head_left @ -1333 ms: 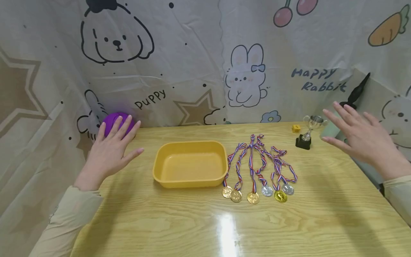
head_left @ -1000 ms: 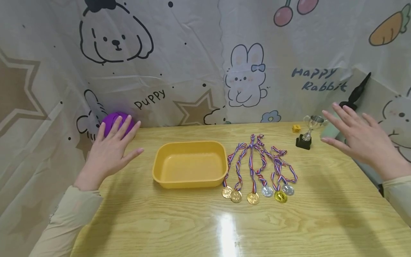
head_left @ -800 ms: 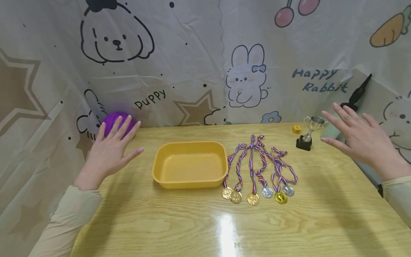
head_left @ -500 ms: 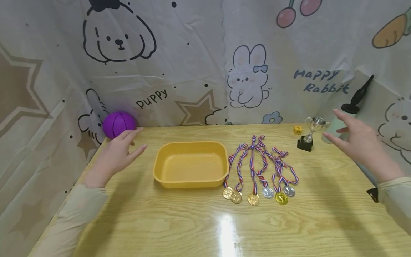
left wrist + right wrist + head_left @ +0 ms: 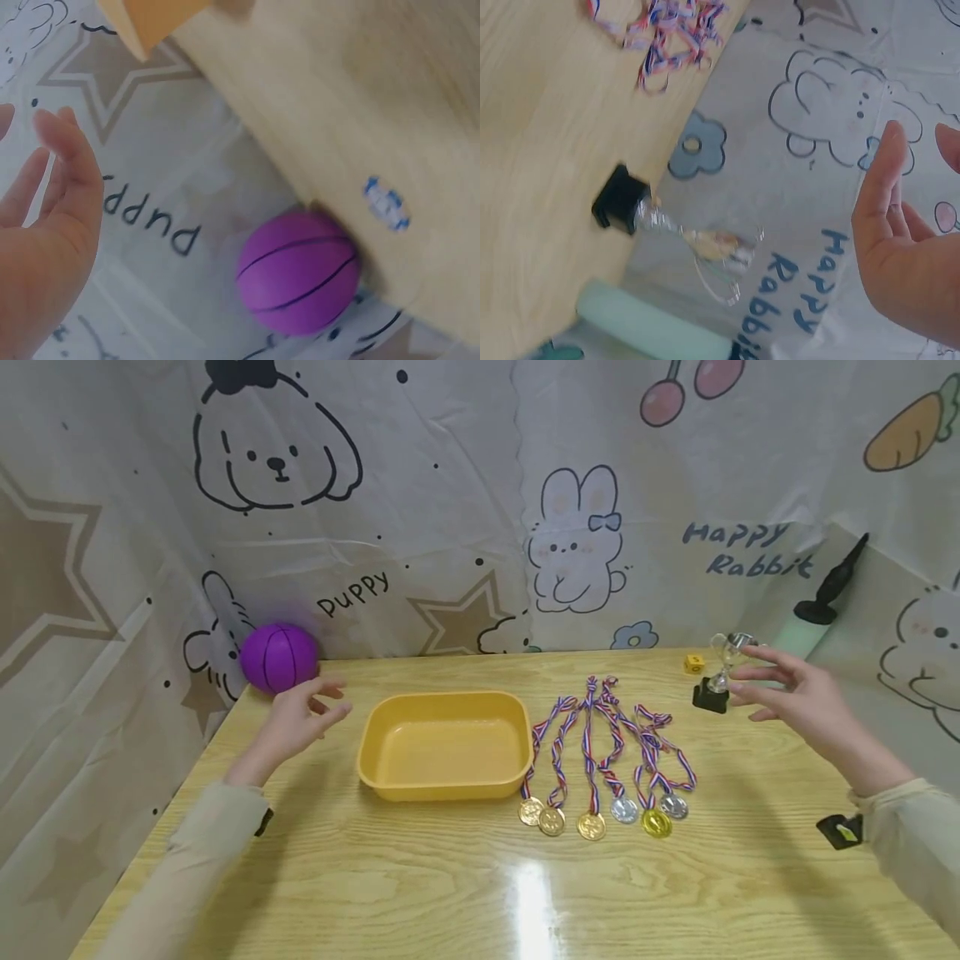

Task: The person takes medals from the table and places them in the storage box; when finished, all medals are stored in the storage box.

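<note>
A yellow tray (image 5: 446,710) stands empty mid-table. Right of it lie several gold and silver medals (image 5: 592,823) with striped ribbons (image 5: 600,727) fanned toward the back. My left hand (image 5: 303,718) hovers left of the tray with loosely bent fingers and holds nothing; a purple ball (image 5: 279,657) sits just beyond it at the back left corner, also seen from the left wrist as the ball (image 5: 298,271). My right hand (image 5: 787,697) hovers empty, fingers spread, beside a small silver trophy (image 5: 722,677) on a black base. The right wrist view shows the trophy (image 5: 682,229).
A small yellow die (image 5: 693,663) lies behind the trophy. A pale green pump with a black handle (image 5: 813,610) leans at the back right corner. A cartoon-print cloth (image 5: 450,510) walls the wooden table (image 5: 480,885) on three sides.
Both hands came down and inward. The left hand dropped off the ball's line and its fingers curled loosely. The right hand moved left toward the trophy.
</note>
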Demonstrator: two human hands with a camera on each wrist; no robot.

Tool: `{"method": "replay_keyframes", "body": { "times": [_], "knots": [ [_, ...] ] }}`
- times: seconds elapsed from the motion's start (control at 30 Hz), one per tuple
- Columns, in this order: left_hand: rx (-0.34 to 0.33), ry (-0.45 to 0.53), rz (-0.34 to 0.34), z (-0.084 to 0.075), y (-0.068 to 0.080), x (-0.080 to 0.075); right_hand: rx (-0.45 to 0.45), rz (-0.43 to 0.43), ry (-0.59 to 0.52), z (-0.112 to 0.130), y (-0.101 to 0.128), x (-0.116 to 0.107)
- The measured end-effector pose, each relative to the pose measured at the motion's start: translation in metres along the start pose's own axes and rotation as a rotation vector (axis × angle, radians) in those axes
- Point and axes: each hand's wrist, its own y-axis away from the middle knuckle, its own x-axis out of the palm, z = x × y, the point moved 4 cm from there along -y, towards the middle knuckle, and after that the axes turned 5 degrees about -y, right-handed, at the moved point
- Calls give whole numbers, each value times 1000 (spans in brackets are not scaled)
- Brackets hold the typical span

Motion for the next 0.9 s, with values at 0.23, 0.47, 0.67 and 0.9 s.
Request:
{"method": "replay_keyframes", "body": {
  "times": [0.23, 0.47, 0.67, 0.9],
  "knots": [
    [-84, 94, 60, 15, -4, 17, 47, 154, -228, -7, 2, 28],
    [-92, 71, 119, 22, -8, 35, 129, 296, -322, -12, 9, 70],
    [-114, 105, 138, 24, -11, 47, 161, 400, -390, -9, 14, 108],
    [-154, 128, 163, 27, -14, 57, 196, 512, -488, -4, 19, 151]
  ]
}}
